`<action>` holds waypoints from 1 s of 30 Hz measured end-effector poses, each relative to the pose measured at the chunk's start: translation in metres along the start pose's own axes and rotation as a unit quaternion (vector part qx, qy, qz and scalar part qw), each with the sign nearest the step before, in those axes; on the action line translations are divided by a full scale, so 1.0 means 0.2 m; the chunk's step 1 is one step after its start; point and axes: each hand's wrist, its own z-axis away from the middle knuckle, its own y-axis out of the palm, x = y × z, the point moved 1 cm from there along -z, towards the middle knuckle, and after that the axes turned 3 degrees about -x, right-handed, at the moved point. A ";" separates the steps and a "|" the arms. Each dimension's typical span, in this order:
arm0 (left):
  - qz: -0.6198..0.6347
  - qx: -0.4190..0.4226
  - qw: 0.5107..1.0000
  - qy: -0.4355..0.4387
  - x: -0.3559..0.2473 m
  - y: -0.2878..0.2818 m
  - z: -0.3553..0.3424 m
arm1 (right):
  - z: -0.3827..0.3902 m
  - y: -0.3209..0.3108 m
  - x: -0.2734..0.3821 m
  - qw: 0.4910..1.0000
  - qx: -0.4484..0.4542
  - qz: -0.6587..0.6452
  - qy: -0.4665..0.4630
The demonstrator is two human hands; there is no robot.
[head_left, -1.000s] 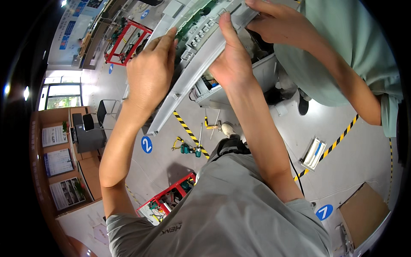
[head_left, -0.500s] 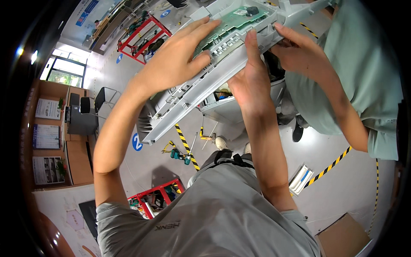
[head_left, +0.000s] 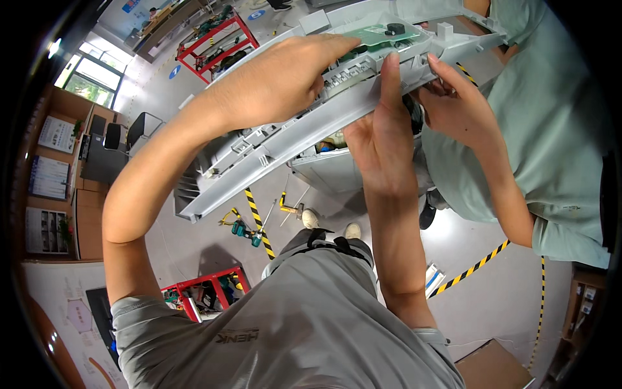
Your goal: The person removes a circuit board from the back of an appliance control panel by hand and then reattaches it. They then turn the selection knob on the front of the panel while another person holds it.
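Observation:
A long white plastic panel (head_left: 272, 159) with a green circuit board (head_left: 405, 35) spans the upper middle, tilted. My left hand (head_left: 272, 78) lies over it, index finger stretched onto the board, the other fingers curled, their tips hidden. My right hand (head_left: 382, 139) grips the panel from below, thumb up over its front edge and palm facing me. Just to the right, a co-worker's hand (head_left: 457, 100) grasps the same panel's edge. Behind my right hand, below the panel, is an open white appliance body (head_left: 324, 172).
Co-worker in green (head_left: 541, 149) stands at right. Red tool carts (head_left: 194, 288) stand below left and upper left. A drill (head_left: 243, 230), tools and striped tape (head_left: 473, 266) lie on the floor. A chair (head_left: 139, 133) and desk (head_left: 97, 162) are left; a cardboard piece (head_left: 492, 363) lies lower right.
The panel has swung flatter, its near end shifting leftward. My left hand has turned sideways and moved right along the board. My right hand and the co-worker's hand have moved slightly right and down.

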 end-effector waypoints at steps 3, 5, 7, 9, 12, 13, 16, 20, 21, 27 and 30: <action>-0.015 -0.018 1.000 0.003 -0.02 -0.06 0.00 | 0.01 0.03 0.02 1.000 0.007 -0.016 0.003; -0.031 -0.029 0.999 0.027 -0.02 -0.11 0.00 | 0.05 0.10 0.03 1.000 0.008 0.006 0.006; -0.041 -0.026 0.998 0.030 -0.01 -0.11 0.00 | 0.05 0.12 0.03 1.000 0.006 0.012 0.004; -0.048 -0.006 0.998 0.032 -0.02 -0.12 -0.02 | 0.02 0.09 0.02 1.000 -0.002 0.005 -0.007; -0.019 0.003 1.000 0.004 -0.04 -0.12 -0.02 | 0.03 0.10 0.02 0.999 -0.041 0.010 0.003; -0.016 0.004 1.000 -0.003 -0.04 -0.11 -0.02 | 0.03 0.10 0.02 1.000 -0.013 -0.003 0.006; -0.013 -0.014 1.000 -0.008 -0.03 -0.10 -0.02 | 0.03 0.08 0.03 0.998 0.048 -0.030 0.014; -0.005 -0.013 1.000 -0.025 -0.03 -0.08 -0.02 | 0.05 0.10 0.05 0.999 0.036 -0.018 0.026; -0.015 -0.015 1.000 -0.022 -0.02 -0.08 -0.02 | 0.04 0.11 0.05 0.999 0.029 -0.014 0.028; -0.019 -0.020 0.999 -0.029 -0.02 -0.05 -0.01 | 0.02 0.09 0.04 1.000 -0.004 -0.008 0.026; -0.021 -0.031 0.999 -0.024 -0.02 -0.04 0.00 | 0.01 0.07 0.03 1.000 -0.013 -0.009 0.019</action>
